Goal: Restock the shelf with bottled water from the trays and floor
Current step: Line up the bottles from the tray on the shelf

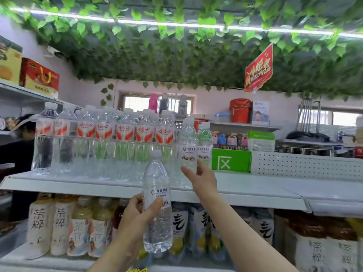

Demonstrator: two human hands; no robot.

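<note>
Bottled water (pixel 156 179), a clear bottle with a white cap, was held upright in front of the shelf edge by the left hand (pixel 135 213), whose fingers (pixel 137 201) and thumb were curled round the label. A second bottle (pixel 186 146) of the same brand was stood on the top shelf (pixel 255 189) and was gripped low down between the thumb and fingers of the right hand (pixel 203 179). A third bottle (pixel 204 142) was set just behind it, near a green box (pixel 231 160). To the left, the same shelf was filled with a row of red-labelled water bottles (pixel 106 142). Tea bottles (pixel 59 222) were lined up on the shelf below.
</note>
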